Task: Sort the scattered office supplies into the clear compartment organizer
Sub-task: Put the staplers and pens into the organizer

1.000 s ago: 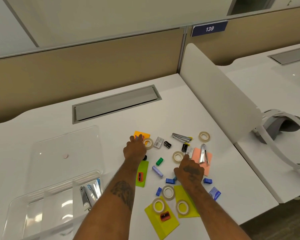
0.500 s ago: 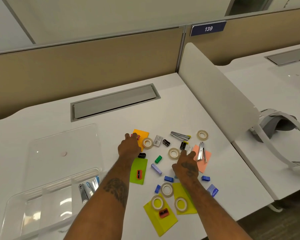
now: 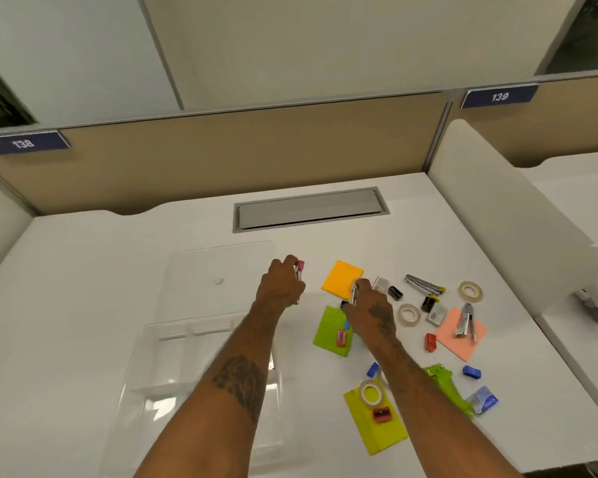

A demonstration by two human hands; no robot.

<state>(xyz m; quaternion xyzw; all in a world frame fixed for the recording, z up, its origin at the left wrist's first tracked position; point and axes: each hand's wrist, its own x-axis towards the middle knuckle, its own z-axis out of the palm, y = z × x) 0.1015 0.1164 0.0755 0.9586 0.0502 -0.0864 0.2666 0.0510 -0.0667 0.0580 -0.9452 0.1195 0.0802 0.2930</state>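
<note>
The clear compartment organizer (image 3: 173, 384) lies at the lower left, its clear lid (image 3: 218, 267) flat behind it. My left hand (image 3: 282, 288) is closed on a slim silver stapler with a pink end (image 3: 299, 270), held at the lid's right edge. My right hand (image 3: 370, 307) grips a small silver metal tool (image 3: 354, 294) over the corner of the orange sticky note (image 3: 342, 278). Scattered to the right are tape rolls (image 3: 408, 314), a silver stapler (image 3: 423, 284), black sharpeners (image 3: 395, 293), a red sharpener (image 3: 430, 341) and a stapler (image 3: 465, 320) on a pink note (image 3: 463, 343).
A green note (image 3: 328, 326) carries an orange sharpener (image 3: 341, 338). Near the front lie a yellow-green note (image 3: 380, 432), a tape roll (image 3: 371, 392), blue clips (image 3: 472, 371), a staple box (image 3: 484, 403) and a green stapler (image 3: 447, 384). A white divider (image 3: 504, 236) bounds the right.
My left hand has lifted the pink-ended stapler and moved left to the lid's edge. My right hand has moved up and left and closed on a small metal tool. The view has swung left.
</note>
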